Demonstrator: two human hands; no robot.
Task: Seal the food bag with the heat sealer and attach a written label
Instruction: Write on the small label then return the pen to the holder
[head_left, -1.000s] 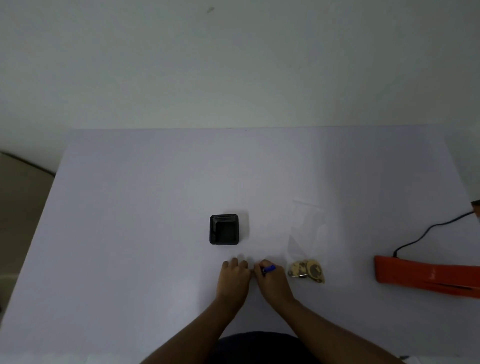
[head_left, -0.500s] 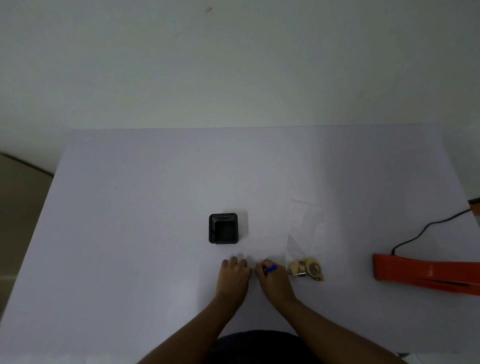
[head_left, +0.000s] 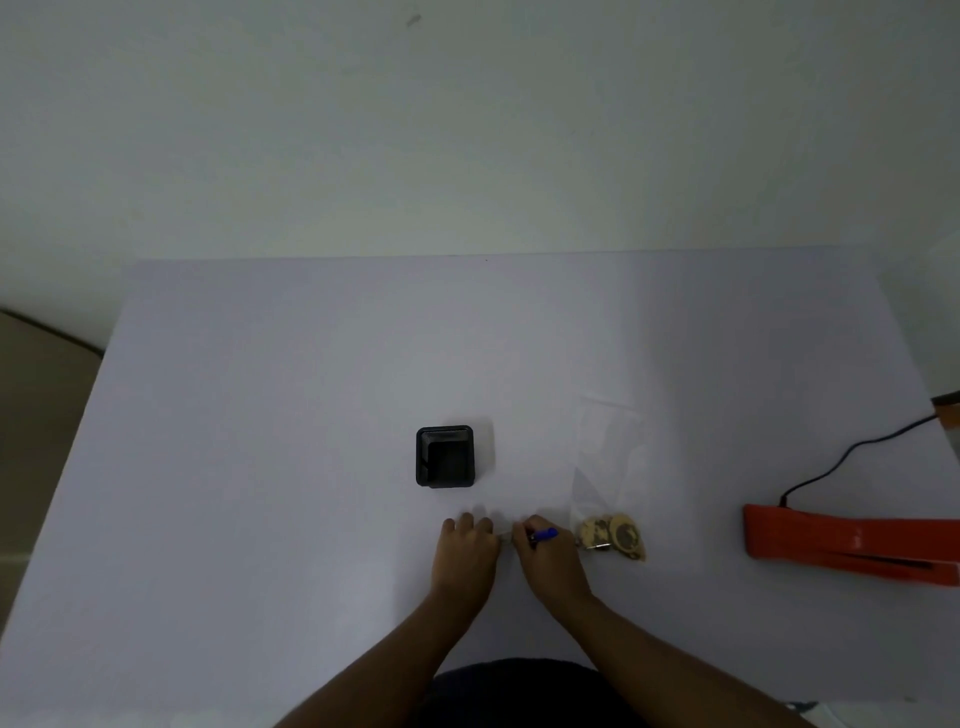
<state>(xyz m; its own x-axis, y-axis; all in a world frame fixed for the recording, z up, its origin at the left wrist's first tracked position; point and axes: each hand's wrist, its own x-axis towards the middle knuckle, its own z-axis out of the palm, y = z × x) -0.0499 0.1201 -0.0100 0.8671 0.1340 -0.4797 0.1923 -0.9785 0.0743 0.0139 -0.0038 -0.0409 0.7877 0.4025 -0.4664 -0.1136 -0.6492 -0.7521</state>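
- One pale lavender desk (head_left: 260, 467) carries everything.
- Far right lies the orange heat sealer (head_left: 852, 545), long axis across, cord trailing behind.
- Near the right hand, the clear plastic food bag (head_left: 605, 467) runs front to back, snacks nearest, mouth pointing away; whether it's sealed I cannot tell.
- Left hand (head_left: 465, 556) rests flat, fingers relaxed.
- Right hand (head_left: 550, 564) pinches the blue pen (head_left: 543, 534); label writing seemingly underway, attaching remains.

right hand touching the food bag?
Apart. The head view shows the right hand gripping a blue pen, with a strip of bare table between its knuckles and the bag.
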